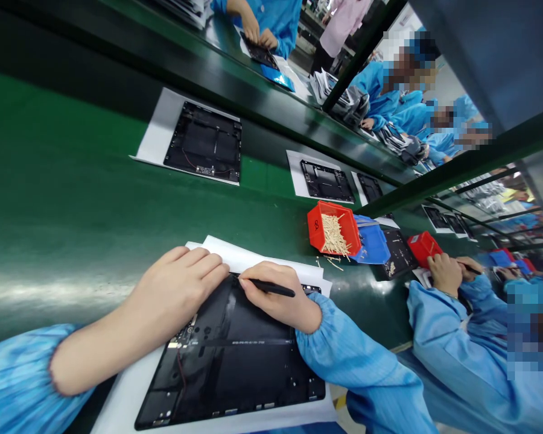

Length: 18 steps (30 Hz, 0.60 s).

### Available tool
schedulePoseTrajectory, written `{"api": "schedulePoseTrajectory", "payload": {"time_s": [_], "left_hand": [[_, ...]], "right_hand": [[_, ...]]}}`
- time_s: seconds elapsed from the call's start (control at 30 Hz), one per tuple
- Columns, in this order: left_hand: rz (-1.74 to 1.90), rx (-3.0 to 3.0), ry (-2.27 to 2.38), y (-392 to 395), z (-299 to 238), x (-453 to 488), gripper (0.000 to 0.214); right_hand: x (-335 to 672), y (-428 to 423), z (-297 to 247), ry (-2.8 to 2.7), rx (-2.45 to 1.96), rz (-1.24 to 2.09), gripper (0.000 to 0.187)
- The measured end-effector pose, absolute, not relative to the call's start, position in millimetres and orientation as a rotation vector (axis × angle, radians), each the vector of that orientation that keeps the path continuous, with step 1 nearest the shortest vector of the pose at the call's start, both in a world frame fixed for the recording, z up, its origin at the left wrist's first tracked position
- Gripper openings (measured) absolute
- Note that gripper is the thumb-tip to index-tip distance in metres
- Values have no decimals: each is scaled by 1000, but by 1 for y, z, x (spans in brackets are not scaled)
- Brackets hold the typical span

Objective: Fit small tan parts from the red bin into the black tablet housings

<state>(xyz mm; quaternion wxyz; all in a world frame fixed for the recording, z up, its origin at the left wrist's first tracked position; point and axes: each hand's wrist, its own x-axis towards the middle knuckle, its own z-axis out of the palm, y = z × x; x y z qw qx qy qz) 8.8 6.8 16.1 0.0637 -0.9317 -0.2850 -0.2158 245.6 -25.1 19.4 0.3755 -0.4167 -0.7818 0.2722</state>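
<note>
A black device shell lies on a white sheet at the near edge of the green conveyor belt. My left hand rests flat on the shell's top left corner, fingers together and stretched out, holding nothing. My right hand is closed around a thin black tool, whose tip points left at the shell's upper edge beside my left fingertips. Both my arms wear light blue sleeves.
A red bin of pale thin sticks and a blue bin stand to the right. More black shells on white sheets ride the belt. A co-worker's hands work at the right; others in blue sit across.
</note>
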Motion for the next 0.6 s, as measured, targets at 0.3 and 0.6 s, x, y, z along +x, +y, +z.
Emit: {"api": "schedulePoseTrajectory", "payload": {"time_s": [0.3, 0.6], "left_hand": [[-672, -2820, -866, 6, 14, 8, 25], [-811, -2949, -1008, 12, 10, 15, 34]], "right_hand": [[246, -25, 17, -1991, -1029, 692, 19], [261, -29, 33, -1984, -971, 1098, 25]]}}
